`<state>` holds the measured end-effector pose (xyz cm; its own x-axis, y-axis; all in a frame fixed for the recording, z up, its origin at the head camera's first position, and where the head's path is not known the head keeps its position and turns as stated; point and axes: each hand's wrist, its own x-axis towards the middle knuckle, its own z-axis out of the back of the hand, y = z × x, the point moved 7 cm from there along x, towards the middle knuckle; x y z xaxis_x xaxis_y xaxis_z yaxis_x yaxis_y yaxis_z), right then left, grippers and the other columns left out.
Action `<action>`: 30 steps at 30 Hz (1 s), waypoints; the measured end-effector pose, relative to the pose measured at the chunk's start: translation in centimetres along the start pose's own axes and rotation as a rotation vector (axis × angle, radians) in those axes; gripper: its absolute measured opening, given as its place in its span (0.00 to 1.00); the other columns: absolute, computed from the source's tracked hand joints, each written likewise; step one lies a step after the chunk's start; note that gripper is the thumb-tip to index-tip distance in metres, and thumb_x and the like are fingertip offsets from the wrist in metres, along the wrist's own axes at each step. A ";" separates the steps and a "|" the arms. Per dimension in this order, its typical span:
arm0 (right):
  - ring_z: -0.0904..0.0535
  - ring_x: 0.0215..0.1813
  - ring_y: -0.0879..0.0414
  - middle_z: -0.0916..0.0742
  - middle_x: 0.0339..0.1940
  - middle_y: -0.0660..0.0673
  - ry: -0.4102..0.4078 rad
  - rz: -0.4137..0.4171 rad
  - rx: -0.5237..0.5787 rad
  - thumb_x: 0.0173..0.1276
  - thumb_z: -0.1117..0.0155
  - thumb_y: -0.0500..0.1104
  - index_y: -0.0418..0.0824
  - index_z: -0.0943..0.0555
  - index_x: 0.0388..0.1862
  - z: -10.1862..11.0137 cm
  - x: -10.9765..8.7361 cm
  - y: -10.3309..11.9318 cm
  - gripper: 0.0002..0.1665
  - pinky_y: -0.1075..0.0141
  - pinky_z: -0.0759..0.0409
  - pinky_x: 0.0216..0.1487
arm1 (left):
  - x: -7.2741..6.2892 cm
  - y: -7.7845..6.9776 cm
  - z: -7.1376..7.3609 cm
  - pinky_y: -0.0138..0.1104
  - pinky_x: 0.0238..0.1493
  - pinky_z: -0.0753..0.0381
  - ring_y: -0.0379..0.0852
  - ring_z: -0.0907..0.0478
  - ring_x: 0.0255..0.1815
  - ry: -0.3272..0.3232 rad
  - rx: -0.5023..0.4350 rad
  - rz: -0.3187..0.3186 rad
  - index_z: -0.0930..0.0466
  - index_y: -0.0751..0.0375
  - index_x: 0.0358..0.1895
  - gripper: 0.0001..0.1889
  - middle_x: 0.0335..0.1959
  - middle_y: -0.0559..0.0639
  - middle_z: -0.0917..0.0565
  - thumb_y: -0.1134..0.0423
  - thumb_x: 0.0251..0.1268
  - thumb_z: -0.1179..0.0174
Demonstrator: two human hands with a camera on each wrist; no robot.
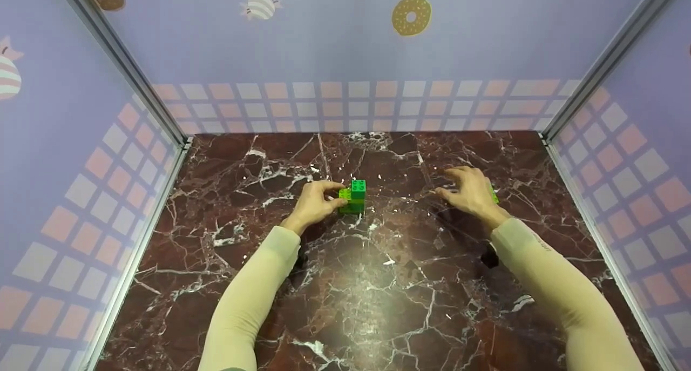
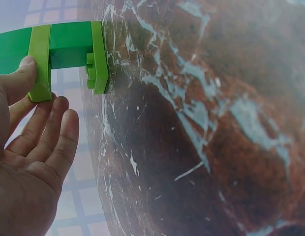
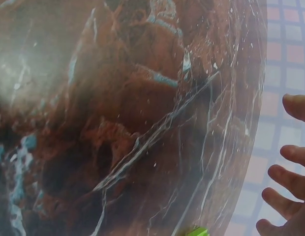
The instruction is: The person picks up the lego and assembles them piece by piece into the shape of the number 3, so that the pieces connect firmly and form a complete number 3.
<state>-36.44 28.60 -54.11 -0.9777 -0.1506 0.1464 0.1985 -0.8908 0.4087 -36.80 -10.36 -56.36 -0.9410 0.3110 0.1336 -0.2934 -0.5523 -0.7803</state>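
Observation:
A stack of toy building bricks [image 1: 358, 187] in dark green and lime green stands at the middle of the table. My left hand [image 1: 313, 206] pinches it from the left, thumb and index finger at the upper lime brick [image 2: 40, 49]. Below that brick comes a dark green one [image 2: 71, 42], then a lime brick [image 2: 99, 59] at the tabletop; another dark green brick [image 2: 12, 49] tops the stack. Over the right side of the table, my right hand [image 1: 468, 193] holds nothing, fingers spread and loosely bent. A lime-green brick [image 1: 494, 194] lies beyond it, partly hidden by the hand.
The tabletop [image 1: 378, 284] is dark red with a white marble pattern. Purple panels with pink and white squares enclose it: a back wall [image 1: 334, 47], a left wall [image 1: 65, 144] and a right wall [image 1: 648, 144]. Metal posts [image 1: 129, 63] stand at the back corners.

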 end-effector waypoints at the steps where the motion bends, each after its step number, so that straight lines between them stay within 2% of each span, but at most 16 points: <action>1: 0.21 0.75 0.26 0.15 0.76 0.30 -0.006 -0.006 0.003 0.72 0.24 0.56 0.35 0.17 0.76 0.1 -0.1 -0.2 0.40 0.29 0.23 0.75 | 0.0 0.0 0.0 0.48 0.56 0.06 0.58 0.05 0.49 -0.001 0.001 -0.001 0.09 0.66 0.63 0.21 0.60 0.63 0.06 0.64 0.70 0.22; 11: 0.23 0.78 0.25 0.18 0.78 0.27 0.000 -0.103 0.005 0.74 0.24 0.55 0.33 0.19 0.77 0.4 -1.3 -2.6 0.41 0.31 0.25 0.79 | -0.1 0.0 -0.1 0.49 0.58 0.07 0.58 0.06 0.53 0.003 0.018 0.003 0.09 0.65 0.64 0.22 0.61 0.62 0.06 0.63 0.70 0.22; 18: 0.19 0.71 0.23 0.17 0.74 0.23 -0.010 -0.129 0.026 0.77 0.25 0.56 0.31 0.20 0.77 0.8 -2.1 -4.4 0.41 0.28 0.23 0.74 | -0.1 0.0 0.0 0.49 0.58 0.06 0.58 0.06 0.54 0.001 0.010 0.010 0.09 0.65 0.64 0.22 0.60 0.62 0.06 0.63 0.70 0.21; 23: 0.20 0.73 0.22 0.16 0.73 0.23 -0.040 -0.156 0.038 0.76 0.26 0.55 0.31 0.19 0.76 1.3 -2.6 -5.4 0.39 0.28 0.24 0.76 | -0.1 0.0 0.0 0.48 0.59 0.07 0.57 0.07 0.54 -0.006 0.018 0.013 0.08 0.64 0.63 0.21 0.60 0.62 0.06 0.63 0.69 0.21; 30: 0.19 0.69 0.20 0.14 0.67 0.21 -0.075 -0.203 0.028 0.74 0.24 0.54 0.32 0.19 0.76 1.5 -3.1 -6.9 0.39 0.27 0.23 0.73 | -0.1 0.0 0.0 0.47 0.58 0.06 0.57 0.06 0.53 -0.001 0.005 0.012 0.09 0.65 0.63 0.21 0.58 0.62 0.06 0.64 0.69 0.21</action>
<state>-34.66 35.91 -56.01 -0.9901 0.0644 0.1248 0.0005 -0.8872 0.4613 -36.72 -10.36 -56.34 -0.9446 0.3036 0.1245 -0.2826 -0.5598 -0.7790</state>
